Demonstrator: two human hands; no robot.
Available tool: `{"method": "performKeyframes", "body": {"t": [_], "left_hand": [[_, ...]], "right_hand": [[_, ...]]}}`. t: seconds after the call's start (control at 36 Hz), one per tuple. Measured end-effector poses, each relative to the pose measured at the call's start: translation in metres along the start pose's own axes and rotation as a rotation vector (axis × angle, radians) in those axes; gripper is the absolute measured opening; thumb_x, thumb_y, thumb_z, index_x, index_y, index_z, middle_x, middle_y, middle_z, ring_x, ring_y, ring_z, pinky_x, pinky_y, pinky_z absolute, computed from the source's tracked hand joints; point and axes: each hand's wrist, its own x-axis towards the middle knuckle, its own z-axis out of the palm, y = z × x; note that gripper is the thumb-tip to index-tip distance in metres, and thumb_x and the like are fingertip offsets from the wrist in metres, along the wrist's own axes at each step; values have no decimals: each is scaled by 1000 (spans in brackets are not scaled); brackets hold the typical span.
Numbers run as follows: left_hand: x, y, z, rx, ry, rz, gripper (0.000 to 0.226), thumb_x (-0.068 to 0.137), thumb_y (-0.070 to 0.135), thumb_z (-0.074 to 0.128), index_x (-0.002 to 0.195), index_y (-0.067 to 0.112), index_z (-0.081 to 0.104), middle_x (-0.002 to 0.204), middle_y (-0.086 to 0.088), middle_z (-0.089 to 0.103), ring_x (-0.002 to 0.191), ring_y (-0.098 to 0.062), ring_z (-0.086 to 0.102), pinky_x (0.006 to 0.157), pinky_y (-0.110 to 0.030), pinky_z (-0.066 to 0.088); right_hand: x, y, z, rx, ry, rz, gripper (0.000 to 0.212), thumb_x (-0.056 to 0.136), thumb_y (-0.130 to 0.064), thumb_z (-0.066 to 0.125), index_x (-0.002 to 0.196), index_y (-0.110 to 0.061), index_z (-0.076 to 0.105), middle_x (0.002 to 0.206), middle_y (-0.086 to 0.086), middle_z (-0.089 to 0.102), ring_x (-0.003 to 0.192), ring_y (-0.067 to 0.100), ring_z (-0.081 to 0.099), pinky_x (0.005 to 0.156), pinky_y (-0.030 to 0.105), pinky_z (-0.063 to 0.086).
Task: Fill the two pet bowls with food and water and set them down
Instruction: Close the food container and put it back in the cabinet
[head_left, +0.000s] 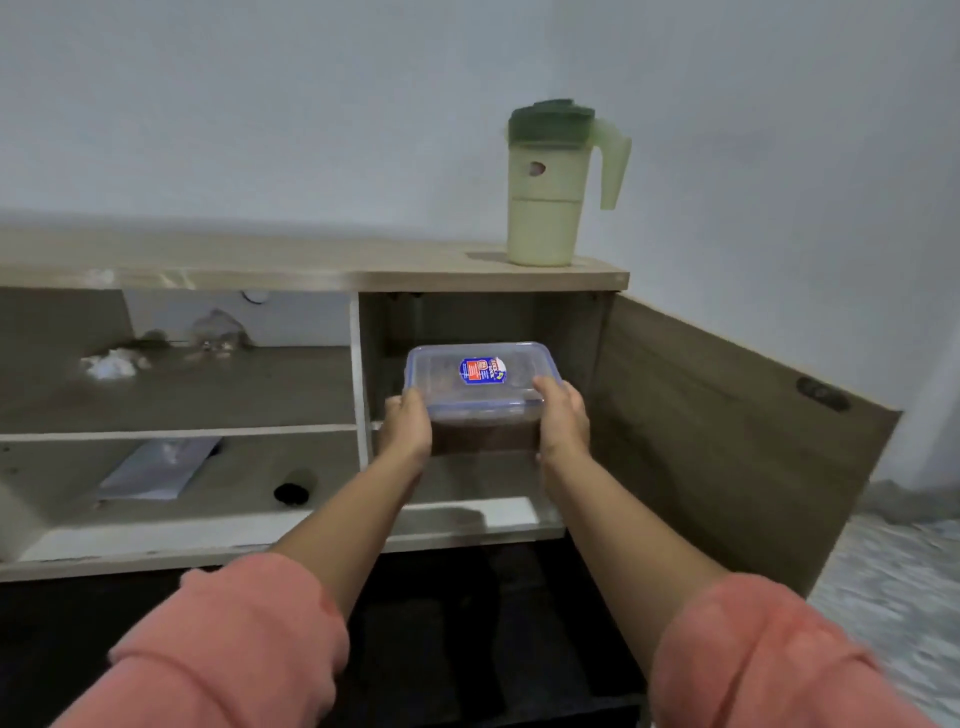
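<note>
A clear lidded container (480, 395) with brown contents is gripped on its left side by the left hand (407, 423) and on its right side by the right hand (563, 418). It is held at the mouth of the right compartment of a low wooden cabinet (311, 270), whose door (727, 441) is swung open to the right. A pale green pitcher (550, 187) with a dark green lid is stood upright on the cabinet top.
</note>
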Motion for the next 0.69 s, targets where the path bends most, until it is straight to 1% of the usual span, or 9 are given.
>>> {"method": "performKeyframes", "body": {"t": [0.08,0.14,0.22,0.28,0.36,0.44,0.56,0.61,0.69], "left_hand": [[28,-29,7,-13,-7,117,86,57,63,34,116,6,59,114,-22,64,107,-37,59,100,-49,46],[36,-42,7,-17,-17,121,89,51,63,41,119,9,57,113,-18,65,105,-35,61,99,-50,48],[24,-43,3,-35,-39,98,81,56,61,48,121,13,54,115,-14,64,105,-33,61,99,-49,48],[21,-43,0,-43,-38,79,75,64,60,50,123,13,54,116,-13,63,107,-32,61,99,-49,48],[18,-38,-2,-7,-19,84,57,88,52,50,127,10,52,120,-14,61,110,-31,58,102,-45,45],[30,-38,-1,53,5,104,53,97,46,43,131,6,48,126,-14,56,115,-31,54,96,-33,41],[45,-38,3,64,-13,131,52,98,48,39,136,12,43,129,-14,55,117,-32,53,104,-42,42],[52,-39,6,73,-16,128,53,97,50,37,137,15,41,129,-13,55,117,-31,53,105,-44,42],[59,-41,10,116,-38,113,56,97,53,34,139,16,39,128,-12,54,117,-31,52,105,-45,42]], "right_hand": [[8,17,1,40,4,-48,44,82,-31,61,121,-20,45,113,10,60,99,26,61,96,47,50],[12,25,1,51,-1,-82,39,80,-30,62,114,-21,44,108,10,61,97,26,61,95,45,50],[17,31,1,91,-43,-95,37,83,-26,61,116,-18,47,92,4,58,81,19,59,88,41,54],[20,32,2,86,-65,-95,37,84,-25,62,117,-18,48,93,4,58,81,19,59,86,41,54],[24,32,5,21,-107,-98,41,84,-29,62,121,-20,48,102,5,60,86,19,59,81,38,52],[29,32,6,-36,-167,-103,47,86,-32,60,129,-22,46,115,7,61,97,22,61,71,29,48],[37,36,6,-82,-203,-115,53,88,-32,57,138,-24,42,126,7,57,105,22,58,63,25,42],[43,39,5,-93,-208,-133,51,88,-27,56,137,-25,45,125,5,58,103,20,56,65,25,42],[53,45,4,-149,-217,-174,49,85,-19,57,133,-28,49,121,-1,60,106,18,56,86,33,47]]}}
